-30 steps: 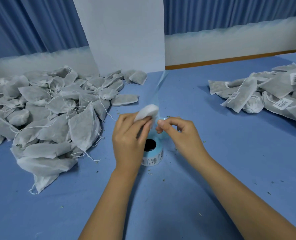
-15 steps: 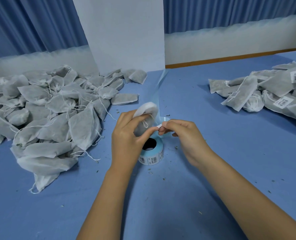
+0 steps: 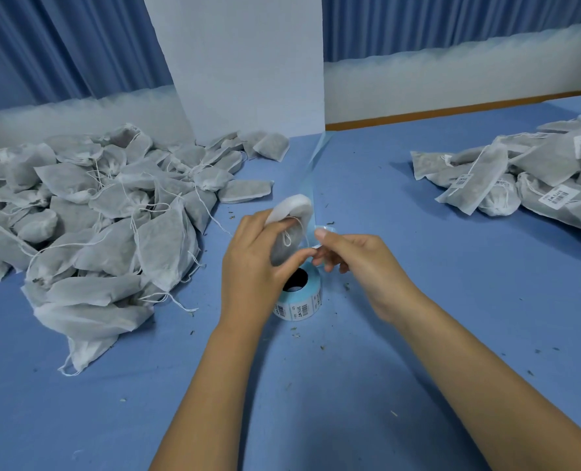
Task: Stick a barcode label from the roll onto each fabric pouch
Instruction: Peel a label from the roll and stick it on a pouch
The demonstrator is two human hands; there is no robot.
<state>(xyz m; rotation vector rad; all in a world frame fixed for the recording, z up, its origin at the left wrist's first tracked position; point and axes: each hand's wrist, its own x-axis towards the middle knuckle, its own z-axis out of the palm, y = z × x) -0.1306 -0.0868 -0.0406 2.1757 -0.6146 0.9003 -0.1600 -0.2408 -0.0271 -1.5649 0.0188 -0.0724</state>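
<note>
The left grip [image 3: 251, 266] was curled round one fabric pouch [image 3: 289, 232], fingers behind and thumb across the front. It held the pouch in the air above the label roll [image 3: 301, 302], which stood on the blue surface [image 3: 418, 334]. The right grip [image 3: 360, 266] sat just beside it, fingertips meeting the left thumb at a small white sliver, probably the barcode label [image 3: 316, 247]. That hand was blurred, so I could not tell whether it pinched the sliver or only pressed on it.

Half a second earlier the right thumb and forefinger had been closed tight on that white piece, at the same place. By now the thumb had lifted and the fingers had loosened. The pouch had also tipped, so its drawstring knot faced the camera. The roll had not moved, and the pale backing strip [image 3: 318, 164] rose from it as before.

I judged that the label had gone from being carried to being laid against the pouch, with a firm rub down likely left to do. The unlabelled heap [image 3: 112, 205] on the left remained far larger than the labelled heap [image 3: 537, 178] on the right, so most of the task lay ahead.
</note>
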